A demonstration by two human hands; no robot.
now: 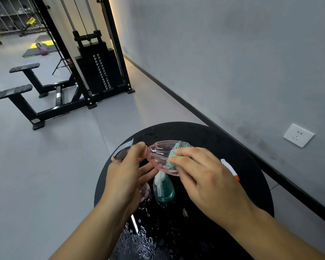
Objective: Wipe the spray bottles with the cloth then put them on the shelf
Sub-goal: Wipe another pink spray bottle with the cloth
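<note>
While wiping: you rotate the pink bottle (160, 156), covering every rib.
Left hand (128, 171): grips the neck end.
Right hand (201, 173): fingers pinch the cloth (174, 156) against the base.

From my feed I count two hands, the left hand (128, 169) and the right hand (204, 177), over the round black table (233, 147). On or above that table: two pink spray bottles (158, 154) (144, 192), one teal spray bottle (163, 188), one teal cloth (174, 156), one white and orange object (230, 169).
</note>
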